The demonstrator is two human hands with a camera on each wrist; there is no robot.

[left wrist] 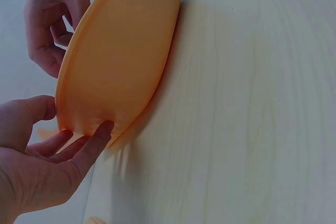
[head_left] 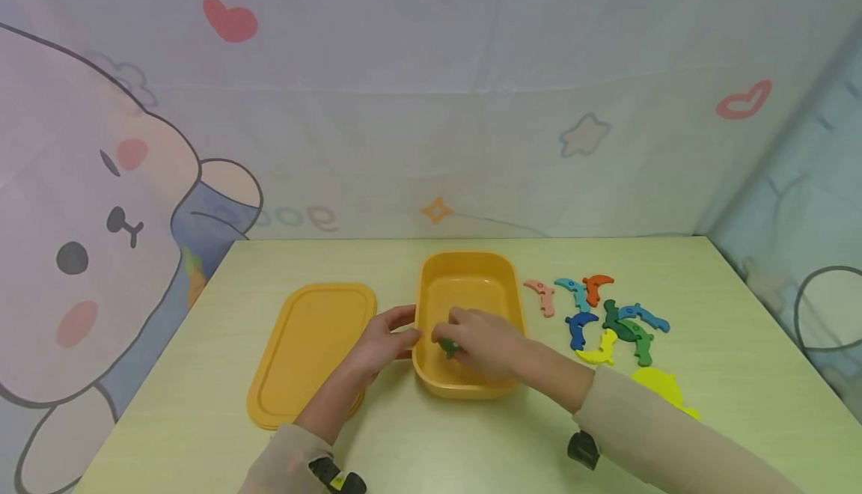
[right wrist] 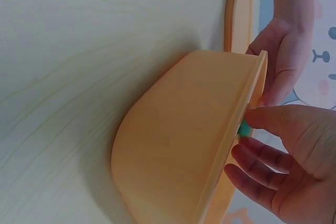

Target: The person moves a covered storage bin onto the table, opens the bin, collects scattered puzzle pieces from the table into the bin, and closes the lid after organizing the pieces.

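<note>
A yellow-orange plastic box [head_left: 465, 258] stands on the table with its top uncovered. My left hand [head_left: 384, 340] holds its left side; in the left wrist view the thumb meets the rim while the fingers press the outer wall. Over the inside of the box, my right hand [head_left: 481, 340] pinches a small green piece [head_left: 447, 346] between thumb and fingers. Only part of that piece shows, also in the right wrist view, where a bit of green [right wrist: 244, 128] peeks out below the thumb.
Left of the box lies a flat yellow-orange lid [head_left: 310, 352]. To its right several coloured curved pieces are spread out, among them a pink piece [head_left: 543, 298], a dark blue piece [head_left: 579, 327] and a yellow piece [head_left: 601, 348]. A bright yellow shape [head_left: 660, 385] lies near the right forearm.
</note>
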